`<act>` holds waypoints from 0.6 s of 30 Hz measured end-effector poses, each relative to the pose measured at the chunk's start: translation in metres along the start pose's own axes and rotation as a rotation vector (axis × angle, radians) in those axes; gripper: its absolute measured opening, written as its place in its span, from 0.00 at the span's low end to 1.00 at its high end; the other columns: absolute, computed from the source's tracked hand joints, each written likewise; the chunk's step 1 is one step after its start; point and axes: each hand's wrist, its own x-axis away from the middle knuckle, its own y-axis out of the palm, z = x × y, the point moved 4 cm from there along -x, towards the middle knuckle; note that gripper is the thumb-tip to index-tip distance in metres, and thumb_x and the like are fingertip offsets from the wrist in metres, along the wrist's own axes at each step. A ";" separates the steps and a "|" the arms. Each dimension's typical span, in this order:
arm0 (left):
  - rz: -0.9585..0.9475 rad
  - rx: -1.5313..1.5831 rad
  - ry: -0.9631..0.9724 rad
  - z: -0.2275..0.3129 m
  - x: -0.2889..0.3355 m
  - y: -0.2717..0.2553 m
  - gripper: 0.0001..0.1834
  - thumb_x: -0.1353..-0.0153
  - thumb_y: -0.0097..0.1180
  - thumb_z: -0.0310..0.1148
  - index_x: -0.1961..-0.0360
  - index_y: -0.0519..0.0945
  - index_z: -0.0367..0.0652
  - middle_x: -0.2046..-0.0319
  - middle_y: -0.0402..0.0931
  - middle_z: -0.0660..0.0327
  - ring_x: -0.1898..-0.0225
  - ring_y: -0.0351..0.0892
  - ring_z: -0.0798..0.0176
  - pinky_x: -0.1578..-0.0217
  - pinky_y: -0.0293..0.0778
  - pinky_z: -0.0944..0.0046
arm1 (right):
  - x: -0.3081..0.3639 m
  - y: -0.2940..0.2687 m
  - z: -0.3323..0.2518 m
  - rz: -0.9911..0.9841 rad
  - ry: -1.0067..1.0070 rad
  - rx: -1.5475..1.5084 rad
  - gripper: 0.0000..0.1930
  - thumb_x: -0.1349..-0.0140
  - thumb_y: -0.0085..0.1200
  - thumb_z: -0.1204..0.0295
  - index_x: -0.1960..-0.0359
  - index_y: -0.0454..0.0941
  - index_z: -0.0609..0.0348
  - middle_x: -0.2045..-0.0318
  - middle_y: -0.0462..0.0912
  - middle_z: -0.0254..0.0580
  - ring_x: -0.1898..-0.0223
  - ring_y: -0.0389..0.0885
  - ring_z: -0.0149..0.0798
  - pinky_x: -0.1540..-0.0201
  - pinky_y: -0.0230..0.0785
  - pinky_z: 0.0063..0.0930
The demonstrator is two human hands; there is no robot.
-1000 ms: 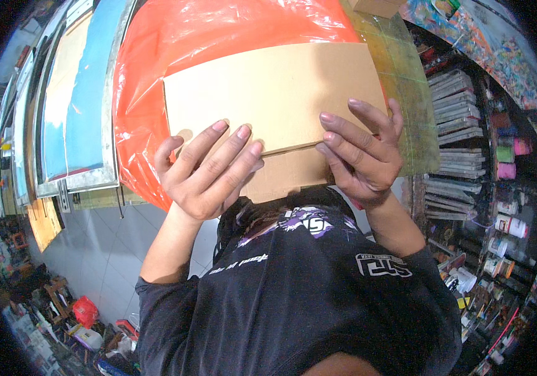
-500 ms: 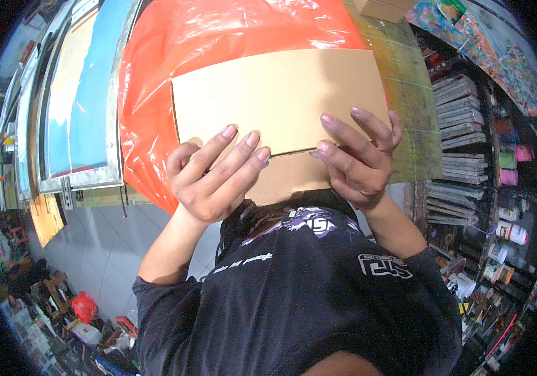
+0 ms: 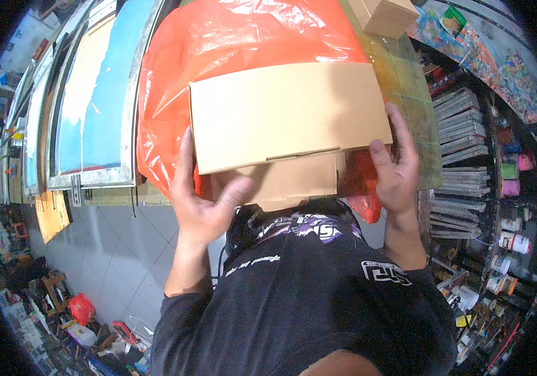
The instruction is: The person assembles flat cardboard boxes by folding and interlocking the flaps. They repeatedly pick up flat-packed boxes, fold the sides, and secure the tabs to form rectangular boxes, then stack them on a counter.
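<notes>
A plain brown cardboard box (image 3: 287,116) lies in front of me, its flat lid uppermost. Along the near edge of the lid is a narrow slot, and a front flap (image 3: 303,178) hangs below it toward me. My left hand (image 3: 202,203) clasps the box's left side, fingers upright along the wall and thumb by the front flap. On the opposite side, my right hand (image 3: 398,169) has its fingers along the right wall and its thumb at the near right corner. Both hands hold the box between them. Beneath it spreads a shiny red plastic bag (image 3: 165,113).
Framed screens (image 3: 93,106) with blue and cream areas stand at the left. Another cardboard box (image 3: 386,17) sits at the far right of the table (image 3: 415,125). Stacked frames (image 3: 462,138) and tubs (image 3: 512,242) fill racks to the right. Assorted clutter lies lower left.
Both hands have moved off the top and near edge of the box to its two sides. The front flap now shows more, standing out below the lid.
</notes>
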 end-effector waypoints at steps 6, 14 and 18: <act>0.102 -0.308 0.510 0.031 -0.021 -0.023 0.50 0.61 0.74 0.40 0.39 0.61 0.31 0.44 0.66 0.44 0.41 0.66 0.46 0.43 0.65 0.51 | -0.033 -0.031 -0.028 0.050 -0.024 0.012 0.23 0.36 0.53 0.74 0.40 0.65 0.68 0.50 0.77 0.49 0.51 0.77 0.35 0.47 0.66 0.25; -0.024 0.007 0.147 0.000 -0.042 -0.011 0.41 0.59 0.69 0.34 0.43 0.64 0.36 0.44 0.68 0.50 0.45 0.71 0.56 0.44 0.67 0.58 | -0.057 -0.027 -0.056 -0.438 -0.452 0.025 0.51 0.69 0.77 0.56 0.39 0.64 0.57 0.38 0.63 0.53 0.37 0.64 0.48 0.36 0.55 0.44; -0.030 -0.072 0.095 0.008 -0.044 -0.002 0.40 0.59 0.68 0.33 0.43 0.64 0.35 0.45 0.69 0.50 0.47 0.72 0.56 0.45 0.68 0.58 | -0.061 -0.031 -0.022 -0.485 -0.443 -0.248 0.57 0.69 0.78 0.63 0.34 0.56 0.57 0.37 0.63 0.53 0.37 0.64 0.46 0.35 0.56 0.42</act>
